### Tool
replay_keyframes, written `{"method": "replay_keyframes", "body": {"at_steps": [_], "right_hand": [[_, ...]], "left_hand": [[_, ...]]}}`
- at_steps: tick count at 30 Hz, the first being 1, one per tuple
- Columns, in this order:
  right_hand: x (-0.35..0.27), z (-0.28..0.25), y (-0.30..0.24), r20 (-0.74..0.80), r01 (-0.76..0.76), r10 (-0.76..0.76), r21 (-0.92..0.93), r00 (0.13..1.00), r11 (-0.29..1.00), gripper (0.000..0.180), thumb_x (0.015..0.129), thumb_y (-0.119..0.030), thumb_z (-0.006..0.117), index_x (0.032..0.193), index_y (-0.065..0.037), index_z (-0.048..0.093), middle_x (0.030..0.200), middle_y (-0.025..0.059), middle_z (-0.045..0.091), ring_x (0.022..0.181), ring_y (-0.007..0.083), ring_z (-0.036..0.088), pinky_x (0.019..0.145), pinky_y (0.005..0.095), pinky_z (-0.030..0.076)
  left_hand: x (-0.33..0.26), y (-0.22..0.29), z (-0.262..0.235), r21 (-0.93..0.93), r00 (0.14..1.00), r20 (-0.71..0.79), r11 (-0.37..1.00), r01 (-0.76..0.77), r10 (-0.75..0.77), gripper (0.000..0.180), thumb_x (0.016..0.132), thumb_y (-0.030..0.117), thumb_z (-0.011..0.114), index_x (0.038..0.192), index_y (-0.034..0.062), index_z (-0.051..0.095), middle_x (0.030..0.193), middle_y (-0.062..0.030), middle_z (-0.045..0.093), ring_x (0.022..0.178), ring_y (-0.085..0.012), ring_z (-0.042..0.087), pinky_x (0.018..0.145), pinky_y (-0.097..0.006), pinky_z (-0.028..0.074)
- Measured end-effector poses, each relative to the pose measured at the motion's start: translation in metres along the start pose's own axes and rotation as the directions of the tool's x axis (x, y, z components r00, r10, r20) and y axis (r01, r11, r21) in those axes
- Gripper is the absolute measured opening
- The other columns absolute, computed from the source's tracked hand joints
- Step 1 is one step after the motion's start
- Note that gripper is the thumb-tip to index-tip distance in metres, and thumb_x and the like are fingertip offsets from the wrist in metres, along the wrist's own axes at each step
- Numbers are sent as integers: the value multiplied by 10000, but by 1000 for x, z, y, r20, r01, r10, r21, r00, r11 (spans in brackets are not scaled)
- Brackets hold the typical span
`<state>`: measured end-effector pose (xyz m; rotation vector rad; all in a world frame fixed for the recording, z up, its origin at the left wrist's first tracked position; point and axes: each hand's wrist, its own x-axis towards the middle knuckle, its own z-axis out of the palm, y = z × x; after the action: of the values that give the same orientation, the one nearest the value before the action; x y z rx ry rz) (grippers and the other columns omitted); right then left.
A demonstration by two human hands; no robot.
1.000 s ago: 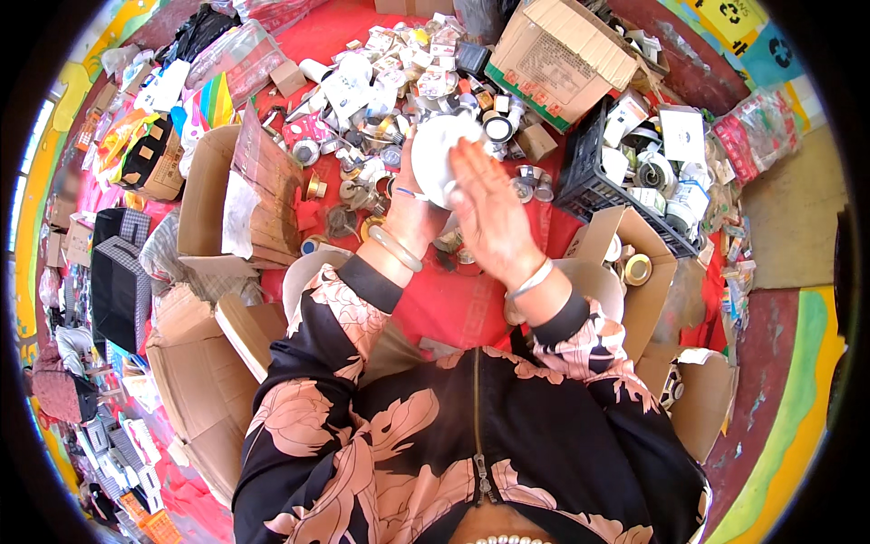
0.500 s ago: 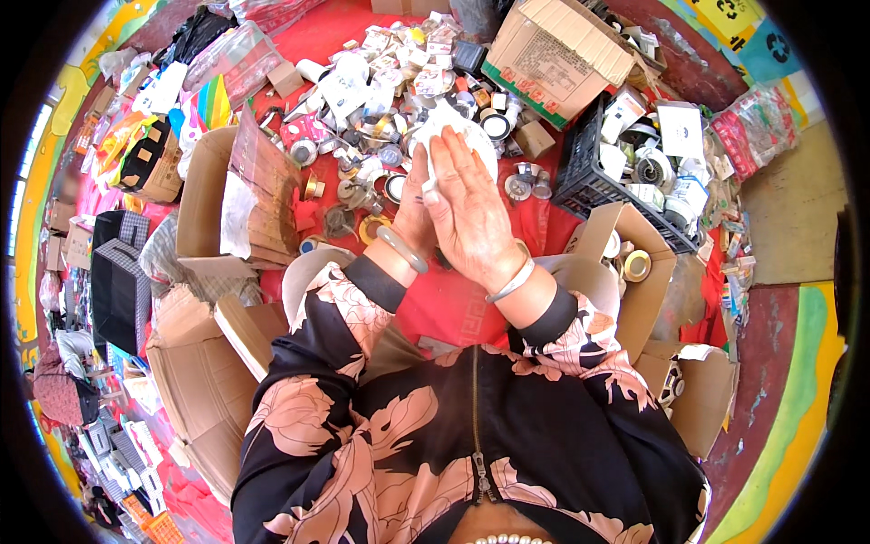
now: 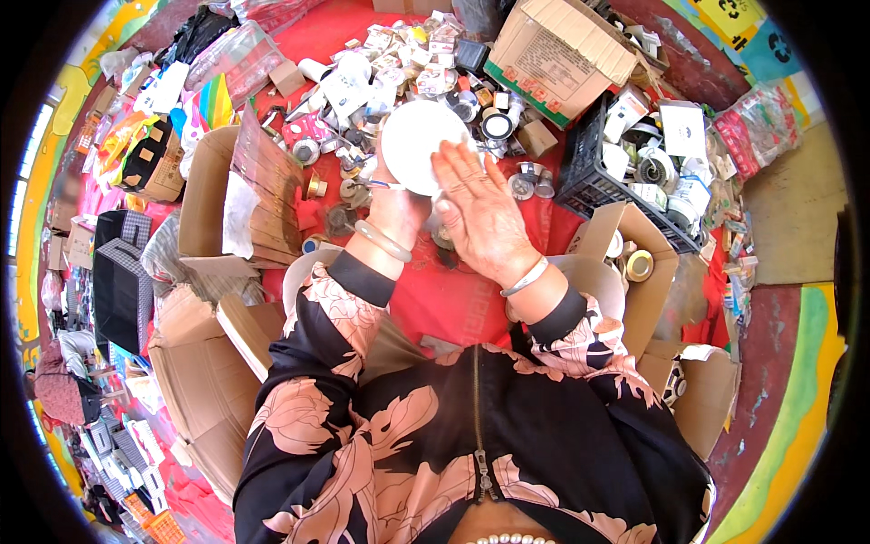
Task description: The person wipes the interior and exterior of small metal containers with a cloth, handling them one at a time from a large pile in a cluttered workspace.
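A white round disc (image 3: pixel 419 145) with a smooth flat face is held up in front of me, its face turned upward. My left hand (image 3: pixel 396 204) grips it from below and behind; most of its fingers are hidden by the disc. Against the disc's right edge lies my right hand (image 3: pixel 480 213), its fingers stretched out and its palm flat. What sits behind the disc cannot be seen. Just beyond is a heap of small lamp fittings and little boxes (image 3: pixel 362 86), partly covered by the disc.
An upright cardboard box (image 3: pixel 204 195) stands at left, with another open carton (image 3: pixel 195 390) nearer. On the right are a black crate (image 3: pixel 580 172) full of fittings and an open carton (image 3: pixel 657 272) beside my knee. A large carton (image 3: pixel 562 59) stands at the back.
My palms have moved apart. The disc has turned from partly hidden behind my hands to show its full face, left hand beneath it, right hand shifted right.
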<state>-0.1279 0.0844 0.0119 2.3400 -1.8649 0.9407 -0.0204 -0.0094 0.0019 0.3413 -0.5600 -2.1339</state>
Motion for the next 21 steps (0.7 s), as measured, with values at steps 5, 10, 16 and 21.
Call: {"method": "replay_keyframes", "body": {"at_steps": [5,10,16,21], "right_hand": [[12,0,18,-162,-165,170,49,972,985,522,955,-250,416,1401,11,343,1458,221,322,1365,374,285,1123,456,208],[24,-8,11,-112,-36,29,-59,993,998,554,955,-298,421,1401,20,338,1457,228,318,1364,373,285,1126,455,203],[4,-12,-15,41,168,-174,117,984,979,513,917,-208,476,1384,-15,388,1447,180,361,1356,323,324,1120,446,227],[5,-15,12,-34,-25,23,-39,999,999,503,936,-245,459,1372,-1,396,1442,184,367,1353,321,328,1117,449,233]], "left_hand": [[-2,-8,15,-6,1000,-15,1000,24,-24,568,947,469,383,1353,75,427,1342,-112,499,1224,-289,490,1046,-433,390],[15,-26,-19,-449,789,610,791,417,-70,528,968,433,366,1374,99,411,1383,-84,463,1263,-251,453,1071,-406,357],[0,-28,-33,-479,883,464,819,317,-71,617,965,518,316,1410,91,356,1442,-105,388,1324,-279,375,1118,-404,290],[1,-4,14,33,993,83,996,79,-82,651,939,555,354,1384,81,394,1387,-117,454,1254,-310,456,1079,-432,348]]}}
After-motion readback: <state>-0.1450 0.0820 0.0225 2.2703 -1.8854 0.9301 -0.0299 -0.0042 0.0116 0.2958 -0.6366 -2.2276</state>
